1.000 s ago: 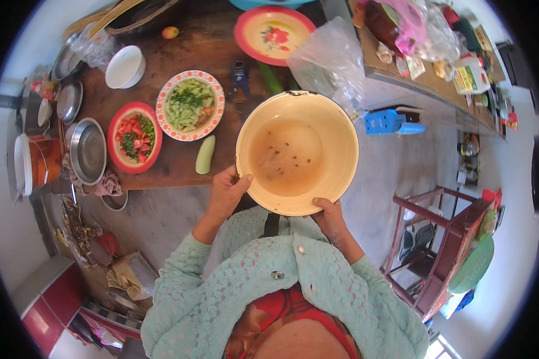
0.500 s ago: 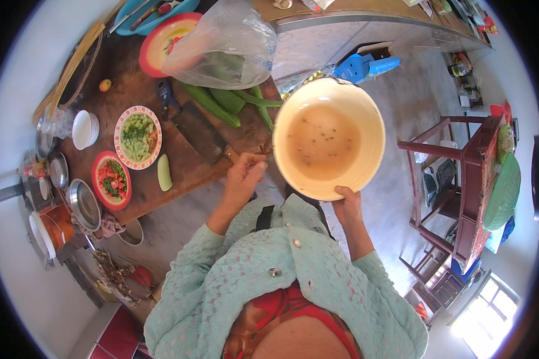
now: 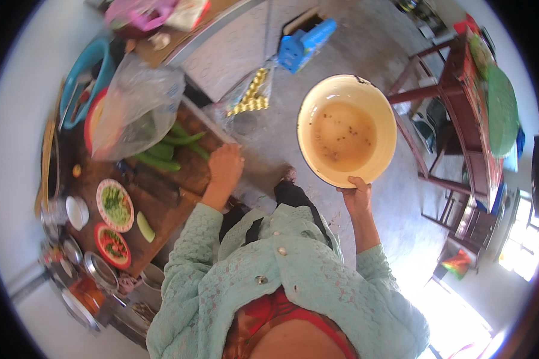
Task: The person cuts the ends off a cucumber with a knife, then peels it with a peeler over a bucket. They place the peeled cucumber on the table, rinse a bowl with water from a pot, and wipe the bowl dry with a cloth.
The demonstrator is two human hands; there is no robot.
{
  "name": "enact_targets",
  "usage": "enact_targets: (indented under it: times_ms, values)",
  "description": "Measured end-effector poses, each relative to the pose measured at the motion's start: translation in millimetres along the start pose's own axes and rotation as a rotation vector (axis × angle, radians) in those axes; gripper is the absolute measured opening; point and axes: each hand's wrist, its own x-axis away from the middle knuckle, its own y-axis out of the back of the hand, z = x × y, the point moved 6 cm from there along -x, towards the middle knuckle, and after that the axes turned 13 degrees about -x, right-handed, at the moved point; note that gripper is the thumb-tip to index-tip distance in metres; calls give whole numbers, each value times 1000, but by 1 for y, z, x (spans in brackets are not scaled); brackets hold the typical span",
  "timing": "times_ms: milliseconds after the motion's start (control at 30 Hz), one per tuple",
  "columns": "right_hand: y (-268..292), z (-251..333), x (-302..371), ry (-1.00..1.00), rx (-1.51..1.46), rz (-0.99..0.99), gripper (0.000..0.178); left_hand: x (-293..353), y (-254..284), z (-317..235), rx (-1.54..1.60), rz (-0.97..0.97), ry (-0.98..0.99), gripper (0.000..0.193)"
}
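A cream enamel basin with a chipped dark rim holds brownish water with dark specks at its bottom. My right hand grips its near rim, thumb on top, and holds it up above the floor. My left hand is closed, at the right edge of the wooden table, with nothing seen in it. Just left of that hand lie long green vegetables, partly under a clear plastic bag. A cleaver lies on the table, its handle toward my left forearm.
Left on the table stand a bowl of chopped green vegetable, a red-rimmed bowl of chopped red and green pieces, a cut pale green piece and a blue tub. Egg trays and a blue box sit ahead; a dark red table stands right.
My view has turned to the right, so the table sits further left. The basin has moved right in my right hand. My left hand has shifted up along the table's edge.
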Motion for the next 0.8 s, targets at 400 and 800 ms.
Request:
enact_targets:
  times_ms: [400, 800]
  values:
    - [49, 48, -48, -7, -130, -41, 31, -43, -60, 25, -77, 418, 60, 52]
    - [83, 89, -71, 82, -221, -198, 35, -61, -64, 34, 8, 567, -54, 50]
